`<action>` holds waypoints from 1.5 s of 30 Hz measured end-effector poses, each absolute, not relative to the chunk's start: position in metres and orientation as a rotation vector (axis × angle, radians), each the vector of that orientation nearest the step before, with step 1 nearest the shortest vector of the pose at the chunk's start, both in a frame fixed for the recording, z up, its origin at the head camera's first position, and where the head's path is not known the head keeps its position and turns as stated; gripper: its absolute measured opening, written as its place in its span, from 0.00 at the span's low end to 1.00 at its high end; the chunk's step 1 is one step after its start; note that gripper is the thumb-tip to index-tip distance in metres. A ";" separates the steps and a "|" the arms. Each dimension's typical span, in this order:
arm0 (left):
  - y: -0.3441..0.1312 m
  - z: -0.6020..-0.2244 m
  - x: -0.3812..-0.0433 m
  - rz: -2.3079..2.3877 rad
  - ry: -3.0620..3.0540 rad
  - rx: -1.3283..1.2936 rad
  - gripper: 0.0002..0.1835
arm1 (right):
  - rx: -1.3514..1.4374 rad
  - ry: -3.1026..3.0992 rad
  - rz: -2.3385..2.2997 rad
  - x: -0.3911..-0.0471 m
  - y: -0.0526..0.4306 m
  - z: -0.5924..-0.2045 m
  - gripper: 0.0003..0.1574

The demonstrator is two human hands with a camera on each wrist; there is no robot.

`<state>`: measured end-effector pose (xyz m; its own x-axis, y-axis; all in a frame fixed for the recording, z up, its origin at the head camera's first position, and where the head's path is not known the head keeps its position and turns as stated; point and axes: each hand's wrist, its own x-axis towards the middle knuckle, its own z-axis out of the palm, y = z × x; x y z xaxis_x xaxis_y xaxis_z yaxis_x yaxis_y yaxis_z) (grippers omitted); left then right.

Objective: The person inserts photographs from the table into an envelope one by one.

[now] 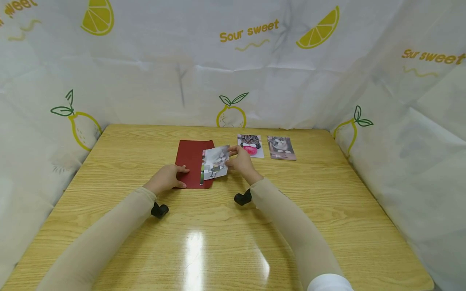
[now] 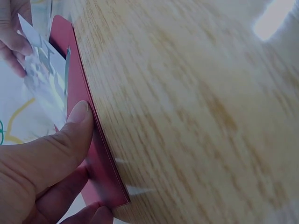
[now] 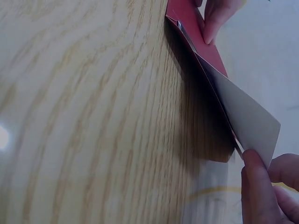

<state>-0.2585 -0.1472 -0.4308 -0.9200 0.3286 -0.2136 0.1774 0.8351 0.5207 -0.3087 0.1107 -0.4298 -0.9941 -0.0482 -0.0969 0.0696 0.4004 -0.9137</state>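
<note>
A red envelope (image 1: 189, 161) lies on the table with its opening toward the right. My left hand (image 1: 165, 178) grips its left end, thumb and index finger on the upper face; in the left wrist view the thumb (image 2: 79, 114) rests near the envelope's long edge. My right hand (image 1: 240, 163) pinches the right side of a photo card (image 1: 216, 163) with a greyish picture, held tilted at the envelope's mouth. Its pale back (image 3: 247, 116) shows in the right wrist view. Another picture, a narrow green strip (image 1: 202, 169), pokes out of the envelope beneath it.
Two more photo cards lie behind and right of my right hand: a cat with a pink ball (image 1: 250, 149) and a grey-and-white cat (image 1: 281, 147). The wooden table (image 1: 225, 242) meets white lemon-printed cloth (image 1: 164, 81) at its back and sides.
</note>
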 end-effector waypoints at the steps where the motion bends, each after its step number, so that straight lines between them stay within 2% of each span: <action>1: -0.147 -0.431 -0.259 0.728 2.719 0.383 0.30 | 0.028 2.523 -1.660 -0.309 0.110 -0.429 0.31; 14: -0.146 -0.429 -0.258 0.746 2.703 0.375 0.30 | 0.089 2.403 -1.661 -0.309 0.107 -0.425 0.31; 36: -0.147 -0.429 -0.258 0.752 2.700 0.377 0.29 | 0.041 2.327 -1.647 -0.308 0.090 -0.426 0.30; 45: -0.147 -0.430 -0.258 0.758 2.702 0.373 0.29 | 0.038 2.309 -1.663 -0.304 0.093 -0.429 0.34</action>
